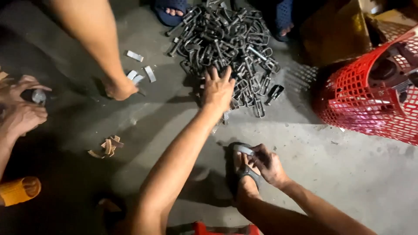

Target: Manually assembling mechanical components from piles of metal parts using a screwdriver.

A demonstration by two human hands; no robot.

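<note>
1. At the far left edge a co-worker's two hands (21, 104) close around a small grey piece.
2. Below them an orange sandal (19, 190) lies on the concrete floor (348, 174), and a few tan scraps (106, 147) sit nearby.
3. Another person's arm comes down from the top left; its hand (119, 89) rests on the floor just beside some flat silver strips (139, 76).
4. Our left hand (217, 89) reaches forward, its grip wide, fingers spread and lying on the near edge of the pile of dark metal links (226, 43).
5. One loose dark link (274, 92) lies just right of the pile.
6. Our right hand (267, 164) keeps a narrow grip, pinching a small silver strip (244, 150) over our sandalled foot (246, 174).
7. At the right a red mesh basket (352, 100) lies tipped on its side, dark metal parts inside.
</note>
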